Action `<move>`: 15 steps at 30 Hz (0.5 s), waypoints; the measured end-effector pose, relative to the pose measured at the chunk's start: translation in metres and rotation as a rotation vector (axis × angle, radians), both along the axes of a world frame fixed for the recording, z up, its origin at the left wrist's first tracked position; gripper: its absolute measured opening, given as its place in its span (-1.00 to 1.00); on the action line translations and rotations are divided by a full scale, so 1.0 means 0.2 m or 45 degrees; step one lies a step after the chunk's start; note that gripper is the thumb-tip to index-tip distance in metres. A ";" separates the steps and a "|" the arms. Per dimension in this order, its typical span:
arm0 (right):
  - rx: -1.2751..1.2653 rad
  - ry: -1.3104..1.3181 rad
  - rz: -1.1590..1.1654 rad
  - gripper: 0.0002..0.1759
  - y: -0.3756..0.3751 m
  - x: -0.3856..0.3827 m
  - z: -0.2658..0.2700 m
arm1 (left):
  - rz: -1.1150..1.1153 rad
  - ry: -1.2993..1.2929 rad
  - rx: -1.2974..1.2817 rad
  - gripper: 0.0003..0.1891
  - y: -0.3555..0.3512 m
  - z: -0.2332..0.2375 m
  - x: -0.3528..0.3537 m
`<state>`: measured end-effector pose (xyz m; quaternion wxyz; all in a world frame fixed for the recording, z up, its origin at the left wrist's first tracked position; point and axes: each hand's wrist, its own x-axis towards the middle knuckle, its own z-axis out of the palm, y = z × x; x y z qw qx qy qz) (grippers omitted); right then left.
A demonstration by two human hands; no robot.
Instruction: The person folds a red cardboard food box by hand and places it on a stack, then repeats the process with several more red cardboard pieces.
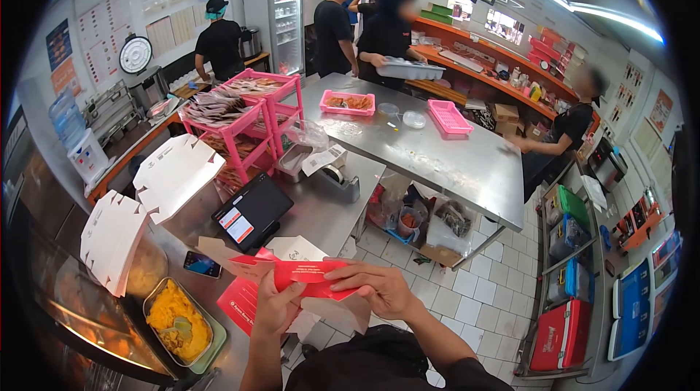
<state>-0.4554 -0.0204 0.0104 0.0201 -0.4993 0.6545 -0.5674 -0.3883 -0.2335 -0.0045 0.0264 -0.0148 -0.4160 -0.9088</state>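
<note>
A red and white cardboard box (pixel 310 279), partly folded, is between my two hands above the front counter. My left hand (pixel 280 305) grips its left side, thumb on the red face. On the right, the fingers of my right hand (pixel 373 287) are bent over the box's red edge. White inner flaps spread behind and below the hands. Left of the box, a red printed panel (pixel 237 306) shows beside my left wrist. A phone (pixel 202 264) and a tablet on a stand (pixel 251 212) are just beyond.
A tray of yellow food (pixel 177 322) is at the lower left, near stacked white cartons (pixel 113 239). Pink racks (pixel 237 125) hold packets. Across the steel table (pixel 437 172) a person holds a grey tray (pixel 405 70); another person stands at its right end.
</note>
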 end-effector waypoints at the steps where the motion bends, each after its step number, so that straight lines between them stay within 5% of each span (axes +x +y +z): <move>1: 0.003 0.119 -0.091 -0.62 -0.01 0.00 0.00 | 0.002 0.018 0.031 -0.62 0.04 0.01 0.02; 8: -0.001 0.321 -0.209 -0.62 -0.06 0.03 0.03 | -0.060 -0.252 0.429 -0.70 0.09 0.00 0.00; 15: -0.036 0.336 -0.317 -0.65 -0.07 0.05 0.01 | 0.110 -0.177 0.264 -0.75 0.20 0.01 0.02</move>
